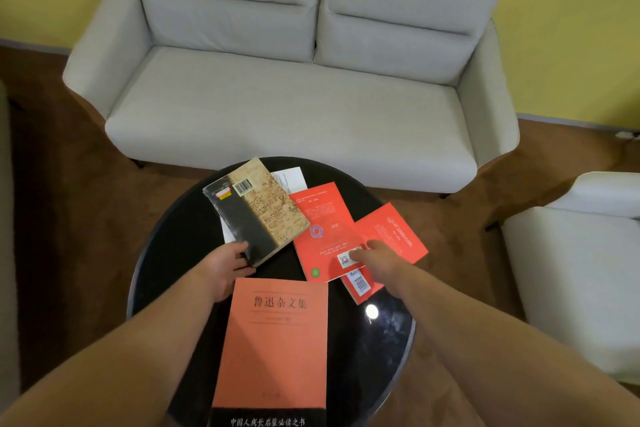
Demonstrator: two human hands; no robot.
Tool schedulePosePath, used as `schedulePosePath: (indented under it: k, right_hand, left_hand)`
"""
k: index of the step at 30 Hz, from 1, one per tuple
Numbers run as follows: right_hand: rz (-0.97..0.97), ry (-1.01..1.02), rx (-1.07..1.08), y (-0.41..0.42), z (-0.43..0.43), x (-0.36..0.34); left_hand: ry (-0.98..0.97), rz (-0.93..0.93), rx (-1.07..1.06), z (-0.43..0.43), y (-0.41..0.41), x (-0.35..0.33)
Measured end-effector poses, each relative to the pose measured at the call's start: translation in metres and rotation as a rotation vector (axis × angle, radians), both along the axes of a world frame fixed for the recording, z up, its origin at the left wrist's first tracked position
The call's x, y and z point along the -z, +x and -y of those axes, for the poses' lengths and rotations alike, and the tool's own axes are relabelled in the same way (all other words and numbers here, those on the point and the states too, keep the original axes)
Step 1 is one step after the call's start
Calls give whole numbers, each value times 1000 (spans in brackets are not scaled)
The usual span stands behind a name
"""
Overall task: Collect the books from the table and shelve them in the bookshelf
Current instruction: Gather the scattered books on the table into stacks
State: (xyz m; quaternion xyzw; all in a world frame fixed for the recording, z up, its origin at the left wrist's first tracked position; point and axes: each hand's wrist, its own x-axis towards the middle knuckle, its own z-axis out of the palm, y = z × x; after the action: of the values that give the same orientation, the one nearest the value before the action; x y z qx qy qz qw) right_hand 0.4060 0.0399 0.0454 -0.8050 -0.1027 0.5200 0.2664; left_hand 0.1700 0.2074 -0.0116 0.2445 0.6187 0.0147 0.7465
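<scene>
Left hand (225,267) perhaps gripping black-and-tan book (256,213), round table (166,253).

Round table (166,253) in front of sofa (294,87); armchair (581,270) to the right. Nearest edge: large book (277,340) lying flat. Behind it, left: thick book (258,208) on loose paper (291,177), left hand (225,267) at its near corner. Right: two thin books overlapping, upper book (322,229) across lower book (391,236); right hand (377,260) resting on both.

Four closed books lie on the round black surface (180,229): black-and-tan book (258,210) tilted; two red books (320,229) (394,232) overlapping; orange book (273,340) nearest.
</scene>
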Motion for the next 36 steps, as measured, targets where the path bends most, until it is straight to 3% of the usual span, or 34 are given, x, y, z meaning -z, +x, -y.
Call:
schedulePosePath:
  k: [5,11,15,18,22,29,36]
  right_hand:
    - [-32,18,205,7,8,24]
    - [-78,8,233,3,-2,26]
    - [-68,64,210,-6,-9,23]
    - [-29,168,198,-14,-10,11]
    - [236,283,174,-23,4,-17]
    - [253,462,380,-45,55,-72]
    - [320,491,475,-69,103,-99]
  left_hand:
    - [82,-68,-25,1,8,0]
    - [64,83,-194,-1,10,-16]
    - [149,226,-345,1,11,-29]
    - [257,254,-287,-4,6,-45]
    - [322,281,-183,-5,-12,-75]
    - [570,272,-58,26,-50,-140]
    - [654,256,-93,74,-92,-172]
